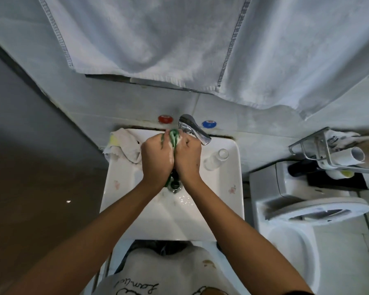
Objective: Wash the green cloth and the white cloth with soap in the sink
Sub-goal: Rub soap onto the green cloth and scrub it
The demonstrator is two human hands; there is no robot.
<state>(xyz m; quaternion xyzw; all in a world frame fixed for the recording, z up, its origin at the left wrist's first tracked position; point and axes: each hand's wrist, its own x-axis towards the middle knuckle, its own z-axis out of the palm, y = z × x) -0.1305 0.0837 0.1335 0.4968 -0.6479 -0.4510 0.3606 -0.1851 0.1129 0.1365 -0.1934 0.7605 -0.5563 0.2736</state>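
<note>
Over the white sink my left hand and my right hand are pressed side by side, both gripping the green cloth. The cloth is bunched between the fists, soapy white foam on it and on my fingers; a green end hangs below the hands near the drain. The white cloth lies crumpled on the sink's back left corner, draped over the rim. The chrome tap juts out just behind my right hand.
A clear bottle stands on the sink's right rim. Red and blue knobs sit on the wall behind. A large white towel hangs above. A toilet and a wire rack are at right.
</note>
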